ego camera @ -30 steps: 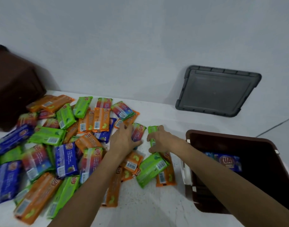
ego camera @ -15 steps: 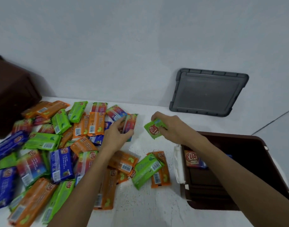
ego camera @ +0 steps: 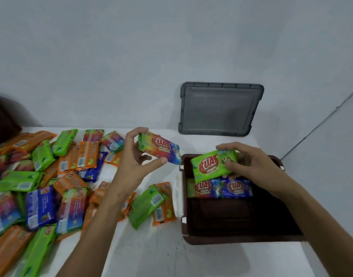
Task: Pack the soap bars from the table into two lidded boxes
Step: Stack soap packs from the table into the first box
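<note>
Your left hand (ego camera: 135, 162) grips a rainbow soap bar (ego camera: 160, 147) above the tabletop (ego camera: 151, 252). Your right hand (ego camera: 251, 164) holds a green soap bar (ego camera: 211, 166) over the open brown box (ego camera: 241, 239), which contains two bars. A grey lid (ego camera: 219, 108) leans against the wall.

White table (ego camera: 151, 254) under heaped soap bars (ego camera: 41, 176) (left) and brown box (ego camera: 241, 239).

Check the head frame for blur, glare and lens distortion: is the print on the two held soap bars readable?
Head view: wide-angle bending curves the table edge. The soap pile at left is smeared and soft. The green bar in the right hand and the rainbow bar in the left hand show a readable logo; small print is unreadable. Lighting is flat and dim, without strong glare.
</note>
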